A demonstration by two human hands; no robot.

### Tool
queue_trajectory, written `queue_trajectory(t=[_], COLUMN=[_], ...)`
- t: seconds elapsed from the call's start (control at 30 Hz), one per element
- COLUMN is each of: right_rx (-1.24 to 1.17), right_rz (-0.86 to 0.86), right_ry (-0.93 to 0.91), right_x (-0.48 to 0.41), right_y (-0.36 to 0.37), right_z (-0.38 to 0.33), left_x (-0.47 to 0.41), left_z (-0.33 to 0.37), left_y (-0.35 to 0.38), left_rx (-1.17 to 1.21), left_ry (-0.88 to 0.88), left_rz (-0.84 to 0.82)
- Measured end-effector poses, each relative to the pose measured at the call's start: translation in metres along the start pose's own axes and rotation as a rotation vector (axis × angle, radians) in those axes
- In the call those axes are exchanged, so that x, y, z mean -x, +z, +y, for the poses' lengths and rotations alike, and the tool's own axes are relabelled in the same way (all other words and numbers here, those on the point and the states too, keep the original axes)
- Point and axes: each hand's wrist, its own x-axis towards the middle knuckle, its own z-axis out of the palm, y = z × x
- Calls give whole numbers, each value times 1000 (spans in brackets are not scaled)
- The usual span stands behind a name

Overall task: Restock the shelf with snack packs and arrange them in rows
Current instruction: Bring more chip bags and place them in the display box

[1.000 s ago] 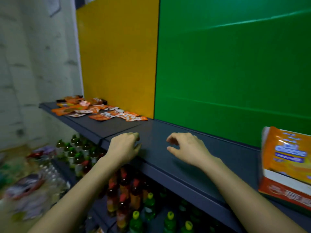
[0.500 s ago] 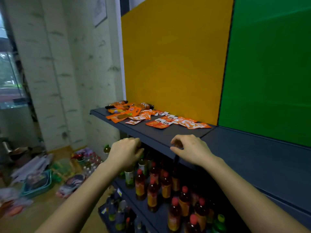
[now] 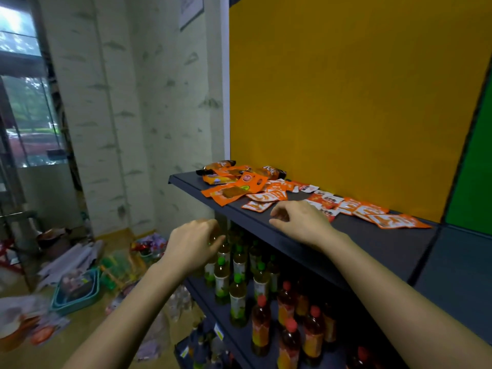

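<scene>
Several orange snack packs lie scattered, not in rows, along the back of a dark blue shelf below a yellow panel. More small orange and white packs trail to the right. My right hand hovers over the shelf's front part, fingers curled and apart, right beside the nearest packs, holding nothing. My left hand hangs in front of the shelf edge, lower and to the left, fingers bent downward, with nothing visible in it.
Rows of drink bottles with green and red caps fill the lower shelf. On the floor at left lie a teal basket, loose packets and paper. A green panel stands at right, a white wall at left.
The view has swung left along the shelf. Both hands have travelled left with it, and the right hand now sits beside the scattered orange packs. The cheese box at right has left the view.
</scene>
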Motion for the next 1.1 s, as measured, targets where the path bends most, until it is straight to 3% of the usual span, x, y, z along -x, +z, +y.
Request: queue_trajectory(t=[0.37, 0.7, 1.0, 1.1], right_rx=[129, 187, 213, 140], right_rz=[104, 93, 136, 129], right_ry=[135, 296, 672, 836], right_x=[-178, -277, -364, -390], right_y=[18, 46, 70, 78], right_z=[21, 29, 35, 35], left_x=[-151, -251, -382, -428], left_z=[-91, -162, -220, -241], left_y=[58, 118, 167, 188], left_rx=[77, 218, 355, 420], left_ry=[73, 83, 133, 74], left_rz=[100, 86, 7, -5])
